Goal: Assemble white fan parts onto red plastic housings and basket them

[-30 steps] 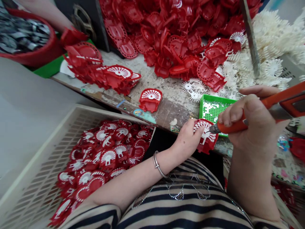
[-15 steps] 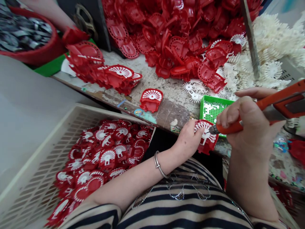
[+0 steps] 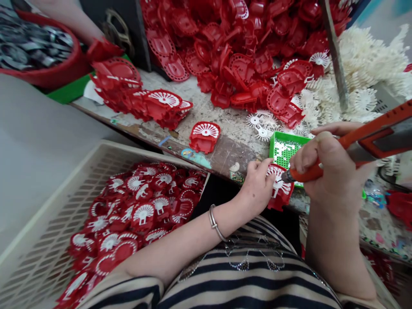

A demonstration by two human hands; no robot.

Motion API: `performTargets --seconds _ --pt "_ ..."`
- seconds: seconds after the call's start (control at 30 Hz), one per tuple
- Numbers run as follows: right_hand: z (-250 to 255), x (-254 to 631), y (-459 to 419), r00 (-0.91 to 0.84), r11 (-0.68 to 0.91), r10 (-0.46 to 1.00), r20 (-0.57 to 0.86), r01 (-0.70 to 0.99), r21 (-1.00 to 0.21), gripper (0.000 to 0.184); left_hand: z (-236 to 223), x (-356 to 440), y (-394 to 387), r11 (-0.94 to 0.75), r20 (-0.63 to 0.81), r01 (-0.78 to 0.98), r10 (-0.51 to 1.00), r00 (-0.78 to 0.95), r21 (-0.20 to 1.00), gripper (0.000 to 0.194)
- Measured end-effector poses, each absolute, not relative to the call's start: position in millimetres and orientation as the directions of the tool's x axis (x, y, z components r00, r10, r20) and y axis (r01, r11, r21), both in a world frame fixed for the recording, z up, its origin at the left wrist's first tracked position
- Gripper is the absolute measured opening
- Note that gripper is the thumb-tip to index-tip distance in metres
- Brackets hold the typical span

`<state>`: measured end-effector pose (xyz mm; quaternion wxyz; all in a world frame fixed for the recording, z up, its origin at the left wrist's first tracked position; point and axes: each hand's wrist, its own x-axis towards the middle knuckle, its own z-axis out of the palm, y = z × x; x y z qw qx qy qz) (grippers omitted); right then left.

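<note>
Two bare hands flank one rounded red plastic piece with a white fan-shaped plastic insert (image 3: 278,201), which lies just right of the left hand (image 3: 255,189) and left of the right hand (image 3: 333,165). The left is nearer, touching it: thumb and fingers pinch its left edge, the fingers beneath hidden. The piece's long axis runs roughly away from the body, fan end outward. The right hand wraps closed around an orange-and-grey pen-like power tool (image 3: 391,133), slanting down and leftward to the fan's centre; whether the tip makes contact cannot be told.

Counts, near to far: one piece at the hands; one power tool; one metal bangle (image 3: 213,221) on the left wrist; one cream slatted plastic crate (image 3: 51,206), left of the left forearm, with many overlapping pieces, not countable; one shallow green perforated tray (image 3: 272,145), just beyond the piece, holding small bright parts, too small to count; one lone red-and-white piece (image 3: 203,143), beyond and left of the left hand. Farther out, a row of red pieces (image 3: 135,101) lies to the left, a red heap (image 3: 238,56) ahead, and a pile of white inserts (image 3: 360,56) beyond the right hand, all uncountable.
</note>
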<state>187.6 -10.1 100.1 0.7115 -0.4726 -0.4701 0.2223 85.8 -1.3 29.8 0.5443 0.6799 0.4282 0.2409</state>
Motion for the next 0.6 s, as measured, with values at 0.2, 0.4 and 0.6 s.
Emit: performTargets --seconds 0.2,0.4,0.6 --pt "102.1 186.7 -8.8 0.481 0.441 0.760 0.437 0.112 -0.890 0.006 20.6 88.5 1.7 -0.202 0.113 0.091 0.805 0.583 0.975 0.045" --pt "101.4 187.4 -8.8 0.466 0.430 0.774 0.429 0.110 -0.896 0.009 21.4 88.8 3.7 -0.184 0.116 0.050 0.786 0.607 0.982 0.038" --pt "100.1 188.6 -10.4 0.443 0.410 0.793 0.418 0.118 -0.904 0.011 21.1 90.4 1.1 -0.174 0.110 0.054 0.803 0.585 0.983 0.039"
